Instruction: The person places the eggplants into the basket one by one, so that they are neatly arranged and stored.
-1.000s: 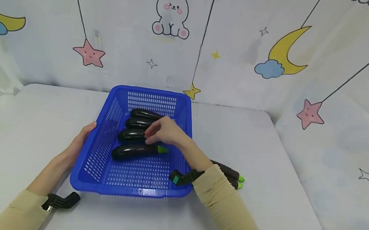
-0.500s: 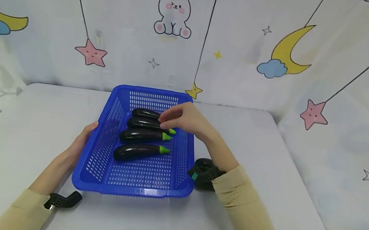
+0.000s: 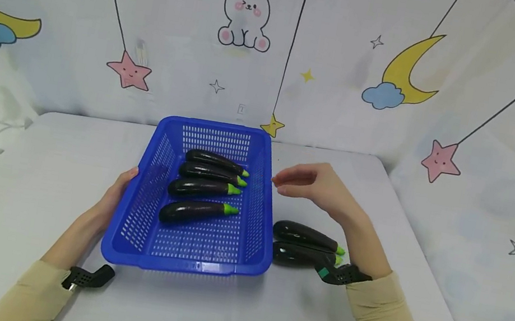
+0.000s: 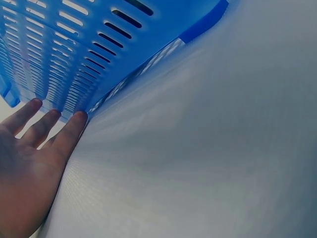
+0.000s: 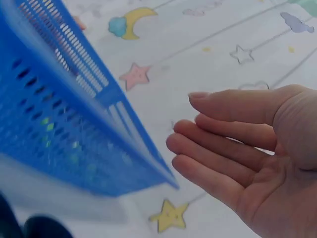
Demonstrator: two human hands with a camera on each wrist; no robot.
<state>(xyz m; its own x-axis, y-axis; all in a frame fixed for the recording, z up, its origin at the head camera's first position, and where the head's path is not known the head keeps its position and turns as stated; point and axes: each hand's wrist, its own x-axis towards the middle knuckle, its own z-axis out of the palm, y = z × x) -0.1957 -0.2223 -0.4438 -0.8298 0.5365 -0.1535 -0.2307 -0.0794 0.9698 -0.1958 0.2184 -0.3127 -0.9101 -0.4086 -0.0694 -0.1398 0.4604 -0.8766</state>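
A blue plastic basket (image 3: 183, 267) holds several dark eggplants (image 3: 204, 189) with green stems, lying crosswise in a column. My left hand (image 3: 110, 198) is at the basket's left side; in the left wrist view its fingers (image 4: 64, 136) reach out straight and their tips touch the slotted wall. Just outside the right rim hovers my right hand (image 3: 319, 188), holding nothing. Its fingers (image 5: 213, 181) are loosely bent with the thumb apart from them. Below it, two more eggplants (image 3: 306, 236) lie side by side on the table, the nearer one partly covered by the wrist camera.
The white-covered table (image 3: 60, 150) extends around the basket. Behind it hangs a white cloth backdrop (image 3: 326, 115) printed with stars, moons and a rabbit. A black camera mount (image 3: 90, 275) sits on the left wrist, another camera mount (image 3: 346, 274) on the right.
My right hand has let go of the eggplants and moved right, out of the basket and past its rim. My left hand has stayed against the basket's left side.
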